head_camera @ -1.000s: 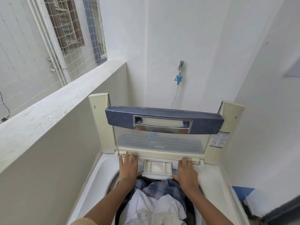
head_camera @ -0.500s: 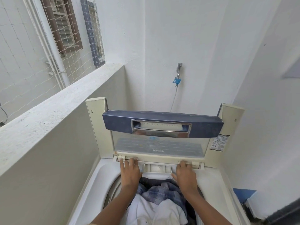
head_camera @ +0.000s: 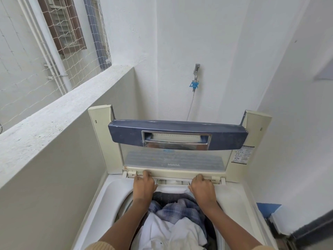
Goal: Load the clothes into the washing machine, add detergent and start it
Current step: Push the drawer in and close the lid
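A cream top-loading washing machine [head_camera: 106,199] stands before me with its folding lid [head_camera: 177,136] raised upright at the back. Clothes [head_camera: 173,224], a white shirt over blue checked fabric, fill the drum. The detergent drawer [head_camera: 173,182] under the lid hinge is nearly pushed in; only a thin strip of it shows. My left hand [head_camera: 144,184] and my right hand [head_camera: 202,186] press flat against the rear panel on either side of the drawer, fingers curled over the edge, holding nothing.
A grey parapet wall [head_camera: 54,141] runs close along the left, with netting above. A tap with a blue hose connector [head_camera: 194,83] sits on the back wall. A white wall [head_camera: 297,141] is close on the right, blue floor [head_camera: 266,208] beside it.
The detergent drawer has slid inward from clearly open to almost closed. Both hands moved forward with it toward the rear panel.
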`<state>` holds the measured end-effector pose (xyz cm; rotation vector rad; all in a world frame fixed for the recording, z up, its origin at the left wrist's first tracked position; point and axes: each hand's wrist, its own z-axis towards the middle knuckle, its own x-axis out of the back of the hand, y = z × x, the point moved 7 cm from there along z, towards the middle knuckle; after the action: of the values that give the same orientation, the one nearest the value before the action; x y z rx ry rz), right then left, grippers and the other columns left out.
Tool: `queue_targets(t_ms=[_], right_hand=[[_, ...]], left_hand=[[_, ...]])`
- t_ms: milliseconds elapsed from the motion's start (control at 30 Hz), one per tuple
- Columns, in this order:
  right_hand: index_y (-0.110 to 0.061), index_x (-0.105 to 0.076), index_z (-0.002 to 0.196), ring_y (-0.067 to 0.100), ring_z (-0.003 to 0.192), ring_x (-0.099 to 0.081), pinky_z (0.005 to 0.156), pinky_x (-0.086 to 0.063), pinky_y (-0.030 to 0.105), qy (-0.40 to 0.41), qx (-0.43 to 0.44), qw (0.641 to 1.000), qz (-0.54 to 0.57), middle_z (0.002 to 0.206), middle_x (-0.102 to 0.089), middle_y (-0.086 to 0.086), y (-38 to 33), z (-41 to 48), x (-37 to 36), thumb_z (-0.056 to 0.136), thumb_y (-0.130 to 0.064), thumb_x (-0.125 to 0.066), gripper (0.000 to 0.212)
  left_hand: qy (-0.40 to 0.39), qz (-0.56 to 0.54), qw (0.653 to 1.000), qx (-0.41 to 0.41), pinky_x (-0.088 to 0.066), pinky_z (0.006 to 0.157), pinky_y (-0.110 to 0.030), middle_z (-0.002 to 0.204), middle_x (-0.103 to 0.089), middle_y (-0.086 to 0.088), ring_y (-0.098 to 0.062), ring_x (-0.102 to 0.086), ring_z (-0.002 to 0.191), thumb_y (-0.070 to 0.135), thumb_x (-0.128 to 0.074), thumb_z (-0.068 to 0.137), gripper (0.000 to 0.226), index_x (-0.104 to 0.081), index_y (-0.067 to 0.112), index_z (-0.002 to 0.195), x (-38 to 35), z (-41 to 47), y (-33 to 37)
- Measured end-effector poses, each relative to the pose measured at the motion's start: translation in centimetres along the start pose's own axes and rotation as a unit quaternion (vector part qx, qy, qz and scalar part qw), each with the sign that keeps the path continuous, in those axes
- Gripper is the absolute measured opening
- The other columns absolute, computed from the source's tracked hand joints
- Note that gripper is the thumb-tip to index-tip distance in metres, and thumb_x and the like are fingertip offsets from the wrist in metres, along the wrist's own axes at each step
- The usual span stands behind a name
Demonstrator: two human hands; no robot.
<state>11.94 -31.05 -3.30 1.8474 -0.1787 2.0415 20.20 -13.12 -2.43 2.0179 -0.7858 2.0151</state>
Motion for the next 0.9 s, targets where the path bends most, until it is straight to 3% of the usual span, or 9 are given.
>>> queue_targets(t_ms=[67, 100, 200, 267, 433, 667, 900], right_hand=[[-0.013, -0.056, 0.042, 0.013, 0.028, -0.040, 0.033, -0.034, 0.017, 0.002, -0.002, 1.000, -0.005, 0.047, -0.048, 0.005, 0.0, 0.0, 0.0, 0.021, -0.023, -0.095, 0.046], [-0.013, -0.056, 0.042, 0.013, 0.028, -0.040, 0.033, -0.034, 0.017, 0.003, -0.003, 1.000, -0.006, 0.047, -0.047, 0.005, -0.1, -0.1, -0.1, 0.022, -0.023, -0.095, 0.045], [-0.013, -0.054, 0.042, 0.013, 0.027, -0.039, 0.033, -0.032, 0.017, 0.001, -0.011, 1.000, 0.000, 0.047, -0.047, 0.005, -0.1, 0.0, -0.1, 0.022, -0.018, -0.094, 0.045], [-0.014, -0.053, 0.041, 0.013, 0.027, -0.039, 0.033, -0.033, 0.017, -0.001, -0.014, 1.000, 0.007, 0.046, -0.046, 0.005, -0.1, 0.2, -0.1, 0.021, -0.018, -0.094, 0.046], [-0.013, -0.054, 0.042, 0.013, 0.027, -0.039, 0.033, -0.032, 0.018, -0.020, -0.015, 1.000, 0.012, 0.047, -0.047, 0.006, -0.3, 0.5, -0.6, 0.020, -0.020, -0.092, 0.045], [-0.010, -0.054, 0.048, 0.015, 0.034, -0.040, 0.040, -0.027, 0.020, -0.036, -0.017, 0.998, -0.056, 0.049, -0.046, 0.008, -0.3, 1.0, -1.9, 0.028, -0.005, -0.085, 0.037], [-0.008, -0.056, 0.054, 0.027, 0.043, -0.052, 0.041, -0.045, 0.030, -0.043, -0.029, 0.996, -0.070, 0.053, -0.050, 0.009, 0.1, 0.8, -2.0, 0.034, -0.016, -0.091, 0.041]], left_hand=[[0.052, -0.002, 0.999, 0.003, -0.048, 0.075, -0.026, 0.102, -0.058, -0.002, -0.015, -0.063, 0.072, 0.054, -0.052, 0.086, 0.043, -0.067, 0.014, 0.093, 0.7, 0.0, 0.2], [0.072, -0.001, 0.997, 0.005, -0.048, 0.072, -0.025, 0.100, -0.058, -0.001, -0.013, -0.060, 0.066, 0.055, -0.053, 0.085, 0.043, -0.068, 0.015, 0.090, 1.1, 0.0, 0.1], [0.073, 0.011, 0.997, 0.014, -0.041, 0.046, -0.022, 0.071, -0.060, 0.000, -0.012, -0.037, 0.039, 0.064, -0.076, 0.055, 0.047, -0.066, 0.019, 0.056, 1.0, 0.2, -0.4], [0.092, -0.005, 0.996, -0.001, -0.035, 0.039, -0.019, 0.058, -0.056, -0.003, -0.013, -0.039, 0.031, 0.060, -0.086, 0.034, 0.053, -0.060, 0.015, 0.044, 1.4, 0.4, -0.1], [0.085, 0.004, 0.996, 0.008, -0.039, 0.045, -0.022, 0.068, -0.060, -0.002, -0.013, -0.049, 0.040, 0.063, -0.081, 0.045, 0.052, -0.068, 0.016, 0.059, 0.6, 0.1, -0.2], [0.115, -0.035, 0.993, -0.013, -0.037, 0.041, -0.024, 0.063, -0.054, -0.008, -0.018, -0.044, 0.036, 0.052, -0.090, 0.035, 0.056, -0.063, 0.008, 0.058, 0.3, 0.5, -0.2], [0.150, -0.079, 0.985, -0.009, -0.042, 0.039, -0.026, 0.062, -0.055, -0.009, -0.020, -0.047, 0.035, 0.044, -0.092, 0.033, 0.054, -0.060, 0.008, 0.056, 0.2, 1.0, -0.8]])
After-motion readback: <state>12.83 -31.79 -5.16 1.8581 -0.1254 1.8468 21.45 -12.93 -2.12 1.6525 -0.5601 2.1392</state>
